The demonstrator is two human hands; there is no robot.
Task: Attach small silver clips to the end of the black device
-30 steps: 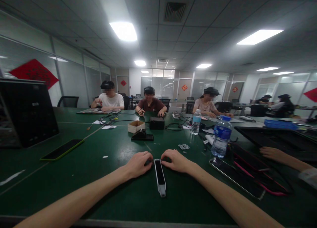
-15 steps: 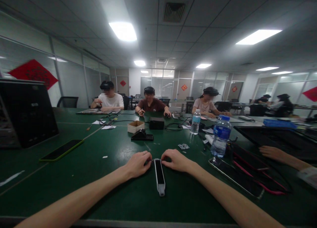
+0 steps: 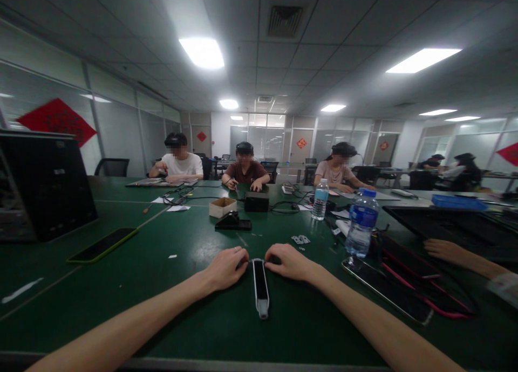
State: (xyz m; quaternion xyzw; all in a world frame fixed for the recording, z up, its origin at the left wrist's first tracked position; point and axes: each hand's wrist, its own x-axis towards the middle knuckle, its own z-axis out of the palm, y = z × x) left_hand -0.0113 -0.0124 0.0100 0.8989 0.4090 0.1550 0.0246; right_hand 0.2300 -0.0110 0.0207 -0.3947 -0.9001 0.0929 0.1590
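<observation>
A slim pale device with a long dark screen, like a scanning pen (image 3: 261,288), lies on the green table (image 3: 182,318) with its narrow tip toward me. My left hand (image 3: 229,267) rests by the left side of its far end, fingers bent and pressed together. On the other side, my right hand (image 3: 289,261) has its thumb and fingers curled close to the same end. Both sets of fingertips are near the device's edge; whether they pinch a small part there is too dark to see.
Ahead stand a black stand (image 3: 232,221), an open cardboard box (image 3: 222,206) and a black box (image 3: 256,201). To the right are two water bottles (image 3: 361,224), a phone (image 3: 386,290) and another person's hand (image 3: 449,250). A green-edged phone (image 3: 103,245) lies left. Several people sit beyond.
My hands and the device keep their places, apart from a slight shift of the view. Across the table, a person's hand has moved inward toward the black box.
</observation>
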